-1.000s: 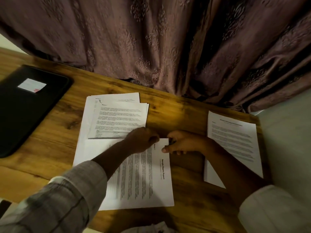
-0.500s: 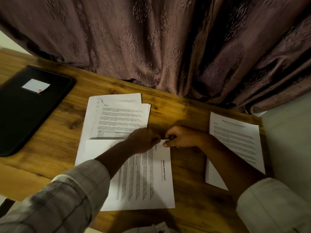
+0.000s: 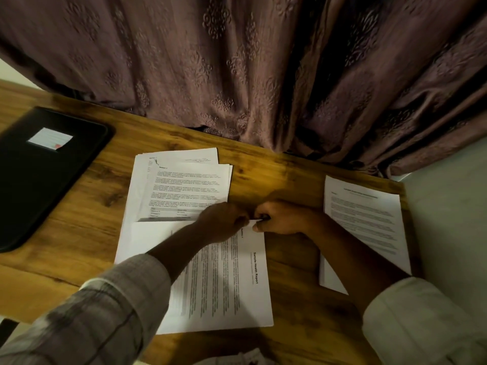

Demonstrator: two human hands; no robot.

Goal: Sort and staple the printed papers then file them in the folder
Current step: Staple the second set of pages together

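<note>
Paper corner at centre, both hands meet on it, nearly touching. Left hand [image 3: 224, 222] sits knuckles up, fingers curled down onto the far corner of the report [image 3: 232, 285]. Its fingertips are hidden, so cannot tell if it pinches or just presses. Right hand [image 3: 284, 218] is curled round a dark item [image 3: 264, 218], small and mostly hidden in the fist, too little shown to name. Its thumb lies on the same corner.

Report lies flat on the wood table [image 3: 290, 262], turned sideways. Heading "Sample Health Report" runs along its right edge, and the body runs from the hands toward 6 o'clock. Left forearm crosses over it. Checked sleeve [image 3: 92, 317] at 7 o'clock, pale sleeve [image 3: 421, 322] at 4 o'clock.

Stack [image 3: 181, 185] of printed sheets at 10 o'clock from the hands, loosely fanned, touching the report; which lies on top, cannot tell. Left hand covers the stack's near right corner.

Sheet [image 3: 366, 219] at 3 o'clock, flat, apart from the report, right forearm over its near left part.

Folder [image 3: 39, 185], black, flat, at 9 o'clock, well apart from the papers, white label [image 3: 50, 138] on its cover.

Curtain [image 3: 237, 61], mauve and embossed, hangs at 12 o'clock down to the table's far edge.
</note>
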